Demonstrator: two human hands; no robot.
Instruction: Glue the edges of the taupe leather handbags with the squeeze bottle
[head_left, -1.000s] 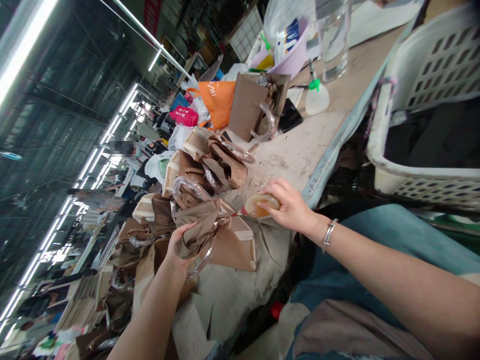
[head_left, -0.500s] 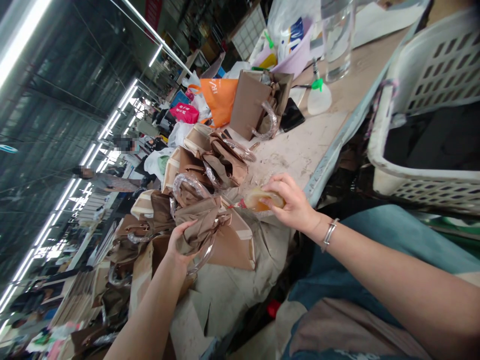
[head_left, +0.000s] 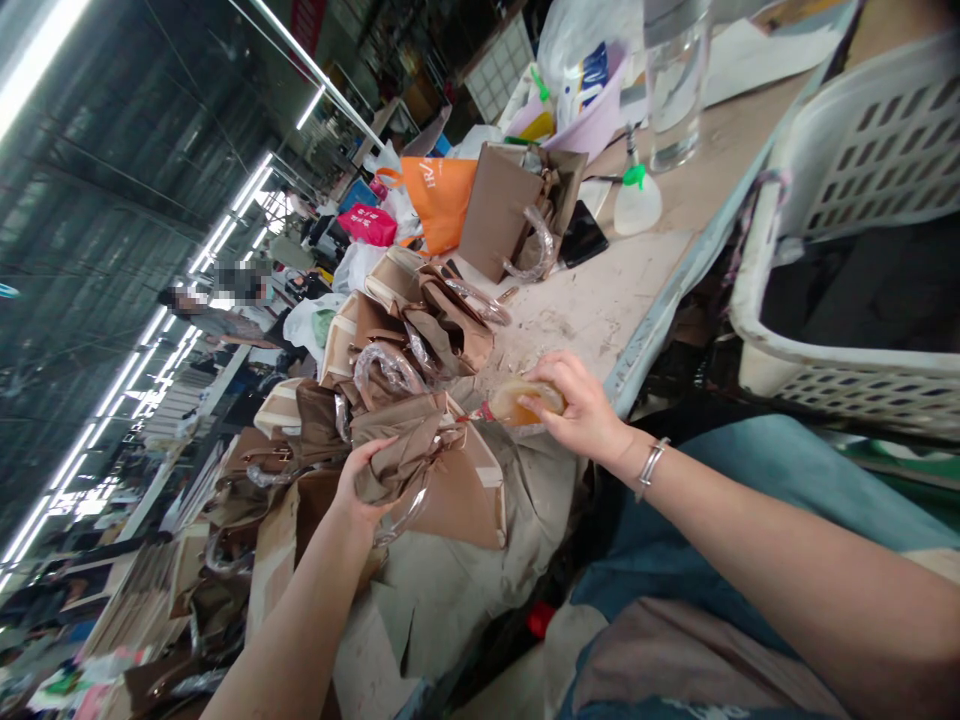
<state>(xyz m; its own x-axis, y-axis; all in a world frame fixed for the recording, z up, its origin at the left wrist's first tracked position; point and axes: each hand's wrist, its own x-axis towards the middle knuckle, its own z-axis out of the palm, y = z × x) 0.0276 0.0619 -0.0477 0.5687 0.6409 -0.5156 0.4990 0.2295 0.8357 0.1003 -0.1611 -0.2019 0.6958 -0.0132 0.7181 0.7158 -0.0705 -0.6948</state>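
Observation:
My left hand [head_left: 367,485] is closed on the gathered brown lining or soft upper part of a tan handbag [head_left: 465,485], which lies tilted on the covered table. In my right hand [head_left: 574,405] is a squeeze bottle [head_left: 517,403], translucent with amber liquid in it, its red-collared nozzle pointing left. The nozzle tip is at the bag's upper edge; I cannot tell whether it touches. A handle wrapped in clear plastic [head_left: 409,515] hangs from the bag below my left hand. Just behind stand more brown handbags [head_left: 450,320] with plastic-wrapped handles.
A white slotted basket [head_left: 847,355] stands on the right. Farther back on the table are a clear bottle of water [head_left: 671,120], a small green-capped bottle [head_left: 637,203], a dark phone [head_left: 585,235], an orange bag [head_left: 442,200] and a lilac basin [head_left: 600,115]. People are in the background.
My hands keep their grips on the bag and the squeeze bottle. The bottle's nozzle stays by the bag's edge. The view has shifted slightly, and a person in the background has moved.

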